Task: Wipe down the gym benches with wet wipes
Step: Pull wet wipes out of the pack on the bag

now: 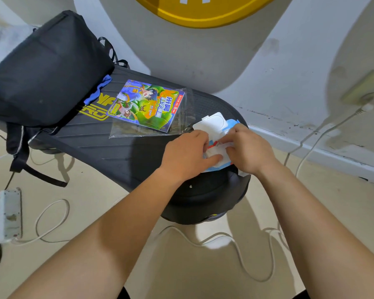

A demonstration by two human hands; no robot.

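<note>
Under the hands, a black ribbed gym bench over pale floor, white wall just beyond. At the bench's end, a wet wipes pack, pinched by left hand and right hand, fingers curled on it. Left of the hands, a sleeved comic book; farther left, a black backpack crowding the pad. Far left on the floor, a power strip; right, a wall socket.
</note>
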